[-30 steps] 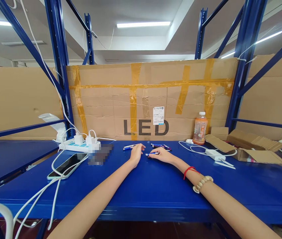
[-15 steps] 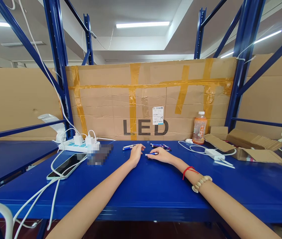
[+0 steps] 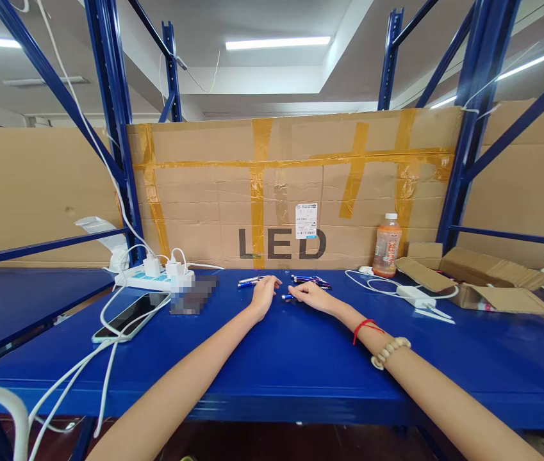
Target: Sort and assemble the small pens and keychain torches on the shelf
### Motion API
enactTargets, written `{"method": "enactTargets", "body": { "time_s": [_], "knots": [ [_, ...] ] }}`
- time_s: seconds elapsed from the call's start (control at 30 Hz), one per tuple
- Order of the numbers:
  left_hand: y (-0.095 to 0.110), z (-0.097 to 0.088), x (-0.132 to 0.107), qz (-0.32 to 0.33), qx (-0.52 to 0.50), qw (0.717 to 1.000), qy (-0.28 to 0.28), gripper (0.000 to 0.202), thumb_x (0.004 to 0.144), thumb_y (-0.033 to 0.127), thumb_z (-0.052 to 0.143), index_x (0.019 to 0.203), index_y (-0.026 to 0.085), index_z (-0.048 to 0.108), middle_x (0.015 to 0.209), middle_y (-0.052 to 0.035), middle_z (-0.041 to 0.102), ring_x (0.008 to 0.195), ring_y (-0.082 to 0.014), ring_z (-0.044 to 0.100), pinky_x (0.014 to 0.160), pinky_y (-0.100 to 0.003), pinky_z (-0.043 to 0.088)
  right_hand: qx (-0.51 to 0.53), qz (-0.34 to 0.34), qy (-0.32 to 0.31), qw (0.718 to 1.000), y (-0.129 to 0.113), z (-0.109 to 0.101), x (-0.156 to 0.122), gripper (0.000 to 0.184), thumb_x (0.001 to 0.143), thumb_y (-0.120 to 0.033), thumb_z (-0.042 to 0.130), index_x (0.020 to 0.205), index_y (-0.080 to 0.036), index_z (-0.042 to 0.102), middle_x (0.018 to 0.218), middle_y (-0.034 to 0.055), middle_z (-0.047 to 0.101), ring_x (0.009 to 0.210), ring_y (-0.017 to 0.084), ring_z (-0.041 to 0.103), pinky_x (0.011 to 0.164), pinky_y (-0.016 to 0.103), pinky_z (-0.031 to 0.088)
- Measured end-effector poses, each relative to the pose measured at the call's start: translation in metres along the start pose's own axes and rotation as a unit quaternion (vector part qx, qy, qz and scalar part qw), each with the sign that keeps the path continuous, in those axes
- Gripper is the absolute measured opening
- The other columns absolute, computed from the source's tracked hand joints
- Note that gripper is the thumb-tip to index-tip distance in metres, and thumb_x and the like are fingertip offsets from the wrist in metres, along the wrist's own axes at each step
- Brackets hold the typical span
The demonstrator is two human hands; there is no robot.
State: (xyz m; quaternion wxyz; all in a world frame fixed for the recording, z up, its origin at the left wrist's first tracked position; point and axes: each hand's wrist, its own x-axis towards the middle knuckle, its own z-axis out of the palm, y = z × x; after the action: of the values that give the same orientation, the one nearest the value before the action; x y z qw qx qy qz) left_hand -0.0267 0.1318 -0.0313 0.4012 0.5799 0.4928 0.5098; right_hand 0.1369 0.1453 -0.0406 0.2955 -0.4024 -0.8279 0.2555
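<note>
With left hand (image 3: 263, 298) loosely curled, grasp not discernible, and right hand (image 3: 314, 297) grasping a pen (image 3: 286, 296) at its left-facing fingertips (image 3: 295, 289), expect light, stiff, slightly slippery handling, best pinched near mid-length.

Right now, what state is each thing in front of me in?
Left hand: fingers bent, grip unclear.
Right hand: fingers closed around the blue pen.
Blue pen: partly covered by fingers.
Other pens: lying down.
Bottle: upright, capped, holding orange liquid.
Phone: lying flat, screen dark.
Power strip: plugs inserted.
Small cardboard box: flaps open.
LED cardboard: standing, taped.
Ceiling light: lit.
</note>
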Motion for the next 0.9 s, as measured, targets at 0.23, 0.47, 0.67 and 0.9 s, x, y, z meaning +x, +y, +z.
{"method": "enactTargets", "body": {
  "time_s": [0.23, 0.47, 0.67, 0.9],
  "knots": [
    [-0.001, 0.0, 0.001, 0.002, 0.004, 1.0, 0.001, 0.029, 0.071, 0.033, 0.038, 0.071, 0.015, 0.06, 0.082, -0.0049, 0.06, 0.066, -0.0086, 0.048, 0.062, -0.019, 0.038, -0.013, -0.009, -0.009, 1.0, -0.004, -0.001, -0.001, 0.059, 0.078, -0.062, 0.04, 0.084, -0.011, 0.069, 0.068, 0.0047, 0.058, 0.063, 0.012, 0.047, 0.06, 0.024, 0.035],
    [-0.001, 0.0, 0.0, 0.014, 0.041, 0.999, -0.004, 0.031, 0.071, 0.033, 0.034, 0.075, 0.016, 0.06, 0.085, -0.0047, 0.06, 0.068, -0.0091, 0.05, 0.062, -0.02, 0.039, -0.024, -0.022, -0.014, 0.999, -0.001, -0.002, 0.0, 0.06, 0.078, -0.063, 0.04, 0.084, -0.01, 0.067, 0.074, 0.0059, 0.061, 0.067, 0.014, 0.05, 0.065, 0.025, 0.038],
    [0.001, -0.003, 0.0, 0.044, 0.169, 0.985, 0.005, 0.031, 0.076, 0.028, 0.03, 0.081, 0.017, 0.059, 0.094, -0.0063, 0.06, 0.084, -0.0137, 0.054, 0.078, -0.026, 0.043, -0.075, 0.001, 0.014, 0.997, 0.003, 0.0, 0.002, 0.066, 0.085, -0.061, 0.021, 0.066, -0.01, 0.058, 0.058, 0.0034, 0.051, 0.055, 0.012, 0.042, 0.057, 0.026, 0.035],
    [-0.002, -0.024, 0.002, 0.047, 0.402, 0.91, 0.084, 0.036, 0.073, 0.016, 0.042, 0.106, 0.008, 0.052, 0.123, -0.0187, 0.043, 0.124, -0.0297, 0.03, 0.106, -0.044, 0.021, -0.169, 0.018, 0.046, 0.984, 0.004, -0.007, -0.002, 0.032, 0.09, -0.031, 0.035, 0.095, -0.016, 0.062, 0.1, 0.0074, 0.058, 0.095, 0.018, 0.051, 0.088, 0.031, 0.035]
  ]
}}
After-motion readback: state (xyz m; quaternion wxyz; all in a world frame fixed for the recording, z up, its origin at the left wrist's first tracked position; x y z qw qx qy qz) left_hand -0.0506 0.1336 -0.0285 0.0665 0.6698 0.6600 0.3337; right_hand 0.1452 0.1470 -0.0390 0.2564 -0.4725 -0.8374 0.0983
